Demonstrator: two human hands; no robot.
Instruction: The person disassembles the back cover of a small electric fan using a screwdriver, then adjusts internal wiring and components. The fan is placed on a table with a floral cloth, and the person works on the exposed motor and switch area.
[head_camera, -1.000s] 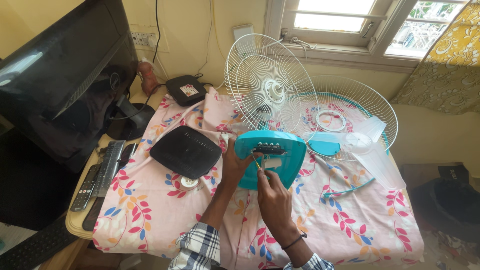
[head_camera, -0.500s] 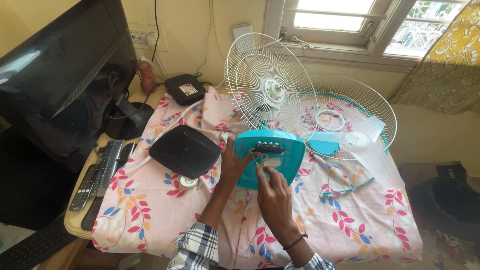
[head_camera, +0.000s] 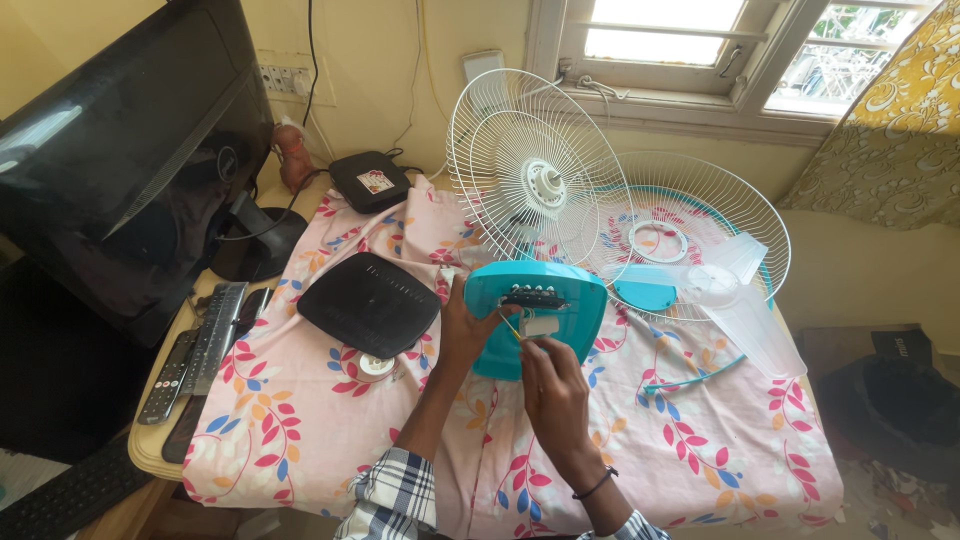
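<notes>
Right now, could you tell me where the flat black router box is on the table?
In the head view the black router box lies on the floral cloth, left of the teal fan base and the left hand.

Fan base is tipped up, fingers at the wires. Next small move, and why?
Probably keep the left hand bracing the teal fan base and ease the right hand fingertips along the thin wires by the black switch block. The base stands tilted on the floral cloth, held only at its left edge, and the wires look slack, so a gentle pull seems safer than a tug.
</notes>
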